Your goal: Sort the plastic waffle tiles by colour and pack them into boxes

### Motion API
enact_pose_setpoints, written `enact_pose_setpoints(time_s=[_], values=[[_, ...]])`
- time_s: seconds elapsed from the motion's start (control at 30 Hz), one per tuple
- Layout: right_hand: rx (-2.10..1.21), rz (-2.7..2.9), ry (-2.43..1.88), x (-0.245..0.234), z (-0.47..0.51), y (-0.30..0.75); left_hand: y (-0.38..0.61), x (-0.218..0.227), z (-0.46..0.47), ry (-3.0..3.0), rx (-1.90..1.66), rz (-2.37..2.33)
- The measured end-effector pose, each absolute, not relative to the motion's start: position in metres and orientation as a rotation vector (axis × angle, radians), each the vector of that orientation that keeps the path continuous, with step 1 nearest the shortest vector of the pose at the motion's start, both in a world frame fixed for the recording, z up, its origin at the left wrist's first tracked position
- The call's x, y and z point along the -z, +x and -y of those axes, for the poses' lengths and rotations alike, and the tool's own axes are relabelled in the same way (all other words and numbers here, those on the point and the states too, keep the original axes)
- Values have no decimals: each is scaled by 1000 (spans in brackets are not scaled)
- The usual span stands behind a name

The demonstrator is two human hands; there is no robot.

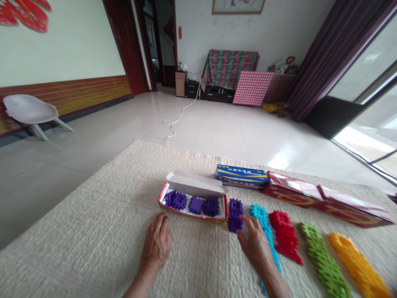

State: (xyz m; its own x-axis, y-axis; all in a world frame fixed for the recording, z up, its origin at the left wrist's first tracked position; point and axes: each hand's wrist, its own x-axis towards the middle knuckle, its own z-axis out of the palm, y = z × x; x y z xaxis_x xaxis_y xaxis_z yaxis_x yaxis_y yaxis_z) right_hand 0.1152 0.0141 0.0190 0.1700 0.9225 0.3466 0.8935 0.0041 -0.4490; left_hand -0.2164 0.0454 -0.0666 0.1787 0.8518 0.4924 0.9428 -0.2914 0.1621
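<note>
My left hand (156,242) lies flat and open on the cream quilted cover (93,231), just in front of an open red and white box (192,198) with several purple waffle blocks (190,203) inside. My right hand (256,242) has its fingers stretched out, fingertips touching two purple blocks (235,214) lying beside the box's right end. A row of cyan blocks (263,223) runs partly under that hand.
Rows of red blocks (284,234), green blocks (324,258) and orange blocks (358,265) lie to the right. A blue box (242,174) and two closed red boxes (325,198) line the far edge. A white chair (29,111) stands on the tiled floor.
</note>
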Motion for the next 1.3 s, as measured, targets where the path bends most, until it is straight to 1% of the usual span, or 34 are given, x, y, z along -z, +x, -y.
enact_pose_setpoints(time_s=[0.1,0.27,0.4,0.57,0.7,0.8,1.0,1.3], values=[[-50,1696,-1873,-25,-11,106,-217,67,-45,-2266,745,1738],[-110,1886,-1675,-67,-29,69,-218,69,-45,-2252,738,1720],[-134,2046,-1750,-83,-48,49,-219,72,-45,-2256,738,1719],[-119,2092,-1805,-77,-53,51,-219,72,-45,-2259,746,1725],[-22,1986,-1807,-77,-48,69,-219,71,-44,-2266,735,1737],[-53,1908,-1800,-72,-42,91,-218,69,-44,-2263,725,1739],[-92,1812,-1873,-46,-22,127,-218,69,-46,-2278,728,1738],[-96,1759,-1935,-11,-26,113,-218,69,-47,-2265,774,1729]])
